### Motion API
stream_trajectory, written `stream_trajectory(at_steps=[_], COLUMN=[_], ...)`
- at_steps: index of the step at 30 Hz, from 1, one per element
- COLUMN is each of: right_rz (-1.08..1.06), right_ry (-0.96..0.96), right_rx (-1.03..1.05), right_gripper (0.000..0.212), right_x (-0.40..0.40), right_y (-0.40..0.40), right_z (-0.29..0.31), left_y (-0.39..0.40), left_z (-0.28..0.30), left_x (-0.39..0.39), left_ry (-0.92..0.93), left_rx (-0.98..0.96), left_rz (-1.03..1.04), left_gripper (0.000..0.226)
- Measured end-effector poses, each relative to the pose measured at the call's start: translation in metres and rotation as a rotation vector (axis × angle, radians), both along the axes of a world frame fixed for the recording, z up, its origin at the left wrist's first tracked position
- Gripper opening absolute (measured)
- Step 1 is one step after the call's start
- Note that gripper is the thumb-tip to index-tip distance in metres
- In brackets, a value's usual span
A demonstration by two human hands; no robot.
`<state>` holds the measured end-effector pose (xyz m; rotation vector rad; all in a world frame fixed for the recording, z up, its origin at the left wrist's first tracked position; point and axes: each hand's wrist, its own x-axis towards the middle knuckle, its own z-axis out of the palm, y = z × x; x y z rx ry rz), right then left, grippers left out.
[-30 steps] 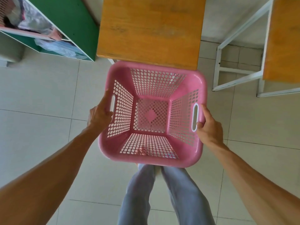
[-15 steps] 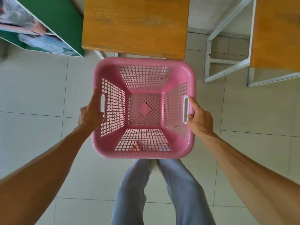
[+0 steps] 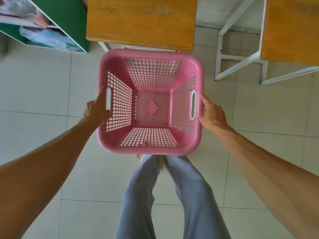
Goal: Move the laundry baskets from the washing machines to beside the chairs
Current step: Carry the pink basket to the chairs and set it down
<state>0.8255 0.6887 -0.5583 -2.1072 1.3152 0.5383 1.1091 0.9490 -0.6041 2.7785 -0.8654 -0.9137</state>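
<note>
While both hands flank it, scene: one basket over a pale tiled floor point(image 3: 43, 94), seen from above.
Floor: large pale tiles with thin grout lines, filling most of the view.
Chairs: two wooden seats on white metal frames; one chair point(image 3: 141, 21) at top centre, a second chair point(image 3: 290, 28) at top right.
Cabinet: one green cabinet point(image 3: 69, 18) at top left, with bagged things on its shelves.
Legs: two, in grey-blue trousers point(image 3: 189, 195), below the basket.
Basket: one pink plastic laundry basket point(image 3: 188, 66), square with rounded corners, lattice walls and floor, a solid diamond at the bottom centre, nothing inside.
Basket position: just in front of the centre chair, its far rim near the seat's front edge; whether it rests on the floor I cannot tell.
Handles: two white-edged slots, one in each side wall.
Left hand point(image 3: 96, 109): against the left wall by the slot, fingers curled onto the basket's side.
Right hand point(image 3: 211, 112): at the right rim by the slot, fingers wrapped under the edge, gripping it.
</note>
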Motion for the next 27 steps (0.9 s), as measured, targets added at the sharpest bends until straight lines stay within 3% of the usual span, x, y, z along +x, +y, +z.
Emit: stream_trajectory(at_steps=[6,9,14,21,27], right_rz=[0.046,0.05,0.068,-0.1,-0.297], right_ry=[0.021,-0.003,-0.056,-0.043,-0.114], right_rx=[0.007,-0.001,-0.017,-0.03,-0.082], right_gripper=[0.066,0.061,0.051,0.053,0.047], right_x=[-0.015,-0.024,-0.048,-0.127,-0.217], right_y=[0.025,0.049,0.089,0.105,0.068], right_z=[0.106,0.158,0.217,0.226,0.241], left_y=[-0.027,-0.041,-0.046,-0.072,-0.149], left_z=[0.092,0.143,0.217,0.251,0.267], left_x=[-0.069,-0.11,-0.156,-0.21,-0.28], left_ry=[0.183,0.238,0.332,0.284,0.174], left_rx=[-0.089,-0.191,-0.199,-0.151,-0.061], left_rz=[-0.04,-0.134,-0.166,-0.398,-0.593], left_gripper=[0.077,0.077,0.075,0.064,0.058])
